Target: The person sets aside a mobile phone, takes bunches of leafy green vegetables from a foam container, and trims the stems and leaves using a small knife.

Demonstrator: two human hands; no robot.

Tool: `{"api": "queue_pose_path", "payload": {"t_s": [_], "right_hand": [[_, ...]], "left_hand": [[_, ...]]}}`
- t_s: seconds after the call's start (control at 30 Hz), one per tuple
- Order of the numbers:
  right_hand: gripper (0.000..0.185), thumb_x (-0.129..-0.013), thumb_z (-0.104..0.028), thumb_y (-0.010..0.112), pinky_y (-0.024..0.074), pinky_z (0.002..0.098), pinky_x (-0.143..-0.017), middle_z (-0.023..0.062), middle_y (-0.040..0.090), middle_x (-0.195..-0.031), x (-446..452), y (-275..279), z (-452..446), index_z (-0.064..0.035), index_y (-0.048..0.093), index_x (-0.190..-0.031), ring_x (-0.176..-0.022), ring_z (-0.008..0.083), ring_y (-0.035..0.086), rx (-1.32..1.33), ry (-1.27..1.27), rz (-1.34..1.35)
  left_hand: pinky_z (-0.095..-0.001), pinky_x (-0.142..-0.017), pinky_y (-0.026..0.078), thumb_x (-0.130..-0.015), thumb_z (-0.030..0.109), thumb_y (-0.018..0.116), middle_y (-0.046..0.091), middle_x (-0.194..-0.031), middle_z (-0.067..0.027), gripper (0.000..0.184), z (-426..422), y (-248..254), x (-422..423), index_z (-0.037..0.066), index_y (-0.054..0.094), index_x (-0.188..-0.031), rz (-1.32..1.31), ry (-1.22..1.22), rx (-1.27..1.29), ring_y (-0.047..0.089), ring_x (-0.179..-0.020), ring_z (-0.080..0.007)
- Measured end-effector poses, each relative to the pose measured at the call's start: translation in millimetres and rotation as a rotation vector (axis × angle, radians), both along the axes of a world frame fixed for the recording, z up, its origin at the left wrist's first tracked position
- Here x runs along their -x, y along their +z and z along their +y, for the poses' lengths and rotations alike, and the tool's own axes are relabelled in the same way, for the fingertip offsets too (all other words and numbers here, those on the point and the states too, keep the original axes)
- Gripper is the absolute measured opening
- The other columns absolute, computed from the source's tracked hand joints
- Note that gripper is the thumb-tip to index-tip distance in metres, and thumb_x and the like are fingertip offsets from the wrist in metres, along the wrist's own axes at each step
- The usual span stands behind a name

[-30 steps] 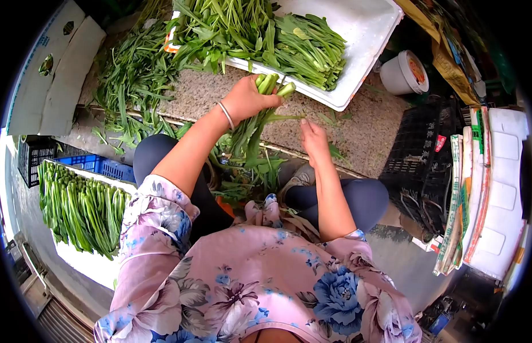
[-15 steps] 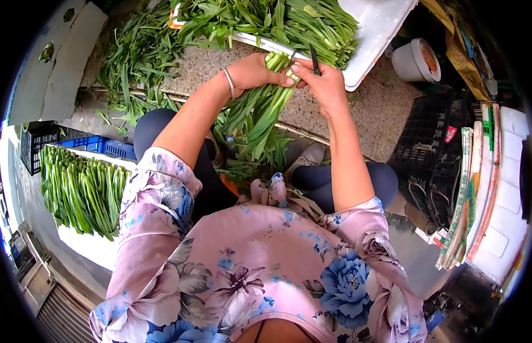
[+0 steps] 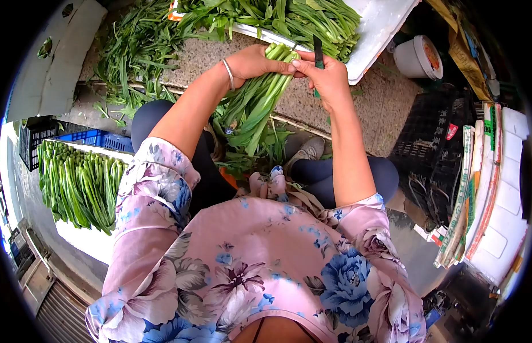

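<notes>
A bunch of leafy green stems hangs with its cut ends up and its leaves down toward my lap. My left hand, with a bracelet at the wrist, is wrapped round the bunch near the cut ends. Against the other side of the stem tops, the thumb and fingers of my right hand pinch the stems. A knife with a dark blade and green handle is also held in my right hand, blade pointing up. The two hands nearly touch.
Ahead stands a white foam tray with piled greens. Loose leaves lie at upper left. Bundled stems stand at left by a blue crate. At right are a white bucket, a black crate and stacked foam boxes.
My right hand has come in from the right to the top of the bunch, and the knife now shows in it. Since half a second ago both hands have shifted only slightly.
</notes>
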State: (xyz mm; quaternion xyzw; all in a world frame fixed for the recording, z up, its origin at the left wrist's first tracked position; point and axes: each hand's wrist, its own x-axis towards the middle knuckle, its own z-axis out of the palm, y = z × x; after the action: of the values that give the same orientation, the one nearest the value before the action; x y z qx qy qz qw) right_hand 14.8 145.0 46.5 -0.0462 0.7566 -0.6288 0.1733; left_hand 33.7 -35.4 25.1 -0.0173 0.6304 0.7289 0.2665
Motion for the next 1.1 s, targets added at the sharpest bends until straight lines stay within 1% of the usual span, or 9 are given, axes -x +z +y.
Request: {"api": "queue_pose_path", "payload": {"t_s": [0.2, 0.3, 0.43, 0.5, 0.6, 0.87, 0.93, 0.97, 1.1], "right_hand": [[0.024, -0.072, -0.009, 0.07, 0.0454, 0.0234, -0.056, 0.0063, 0.064, -0.073, 12, -4, 6, 0.0022, 0.065, -0.093, -0.062, 0.0108, 0.059, -0.025, 0.085, 0.059], [0.028, -0.07, -0.016, 0.071, 0.048, 0.0264, -0.062, 0.0061, 0.065, -0.073, 10, -14, 24, -0.0005, 0.066, -0.092, -0.064, 0.0113, 0.06, -0.442, 0.108, 0.159], [0.029, -0.072, -0.022, 0.069, 0.0485, 0.0293, -0.065, 0.0076, 0.066, -0.076, 25, -44, 48, -0.0043, 0.066, -0.094, -0.07, 0.0159, 0.064, -0.543, 0.177, -0.151], [0.028, -0.074, -0.02, 0.068, 0.0489, 0.0318, -0.068, 0.0089, 0.067, -0.079, 39, -34, 44, -0.0047, 0.065, -0.096, -0.072, 0.0215, 0.064, -0.556, -0.246, 0.07], [0.03, -0.075, -0.019, 0.067, 0.048, 0.0369, -0.074, 0.0113, 0.061, -0.098, 91, -55, 44, -0.0072, 0.062, -0.103, -0.087, 0.0298, 0.06, -0.821, -0.352, 0.65], [0.029, -0.077, -0.018, 0.065, 0.0485, 0.0369, -0.068, 0.0078, 0.062, -0.092, 125, -63, 47, -0.0077, 0.062, -0.103, -0.08, 0.0242, 0.061, -0.988, -0.243, 0.794], [0.032, -0.079, -0.018, 0.065, 0.0484, 0.0326, -0.061, 0.0085, 0.065, -0.086, 118, -46, 49, -0.0017, 0.06, -0.105, -0.072, 0.0164, 0.061, -0.383, -0.361, 0.326], [0.034, -0.081, -0.019, 0.065, 0.0456, 0.0278, -0.052, 0.0095, 0.065, -0.084, 109, -37, 50, 0.003, 0.059, -0.106, -0.065, 0.0111, 0.058, -0.261, -0.384, 0.316], [0.028, -0.084, -0.019, 0.062, 0.0391, 0.022, -0.043, 0.0093, 0.063, -0.08, 72, -13, 55, 0.0042, 0.059, -0.099, -0.06, 0.0103, 0.055, 0.283, -0.501, 0.075]], "left_hand": [[-0.0237, -0.066, 0.047, -0.076, 0.019, 0.069, 0.065, -0.082, -0.0043, 0.024, -3, 2, 1, 0.004, 0.063, -0.093, -0.01, -0.036, 0.043, 0.059, -0.073, -0.0105], [-0.0237, -0.061, 0.046, -0.076, 0.016, 0.068, 0.064, -0.077, -0.0049, 0.017, -6, 5, -1, 0.003, 0.063, -0.085, -0.032, -0.071, 0.165, 0.059, -0.068, -0.0113], [-0.0249, -0.055, 0.046, -0.077, 0.013, 0.062, 0.061, -0.07, -0.0047, 0.012, -8, 17, -4, 0.002, 0.06, -0.078, -0.047, 0.034, 0.112, 0.057, -0.06, -0.0119], [-0.0262, -0.056, 0.047, -0.077, 0.012, 0.062, 0.061, -0.072, -0.0065, 0.012, -5, 18, -4, 0.001, 0.058, -0.082, -0.085, 0.068, -0.001, 0.058, -0.061, -0.0142], [-0.0283, -0.055, 0.049, -0.077, 0.009, 0.063, 0.06, -0.073, -0.0101, 0.018, 3, 17, -2, 0.0, 0.053, -0.088, -0.152, 0.149, -0.151, 0.059, -0.059, -0.0182], [-0.0296, -0.051, 0.047, -0.069, 0.017, 0.073, 0.061, -0.065, -0.0066, 0.023, -4, 1, 5, 0.0, 0.06, -0.078, 0.184, 0.343, 0.178, 0.056, -0.053, -0.0153], [-0.0328, -0.058, 0.049, -0.066, 0.022, 0.074, 0.063, -0.069, -0.0106, 0.03, -5, 5, 3, 0.0, 0.061, -0.082, 0.48, 0.399, 0.553, 0.059, -0.057, -0.0221], [-0.0359, -0.066, 0.05, -0.063, 0.027, 0.072, 0.064, -0.073, -0.0149, 0.035, -5, 15, -1, 0.002, 0.062, -0.085, 0.448, 0.381, 0.649, 0.061, -0.064, -0.0301], [-0.0383, -0.066, 0.05, -0.064, 0.027, 0.069, 0.063, -0.073, -0.017, 0.032, 0, 23, -5, 0.004, 0.063, -0.086, 0.575, 0.394, 0.81, 0.061, -0.068, -0.0334]]}}
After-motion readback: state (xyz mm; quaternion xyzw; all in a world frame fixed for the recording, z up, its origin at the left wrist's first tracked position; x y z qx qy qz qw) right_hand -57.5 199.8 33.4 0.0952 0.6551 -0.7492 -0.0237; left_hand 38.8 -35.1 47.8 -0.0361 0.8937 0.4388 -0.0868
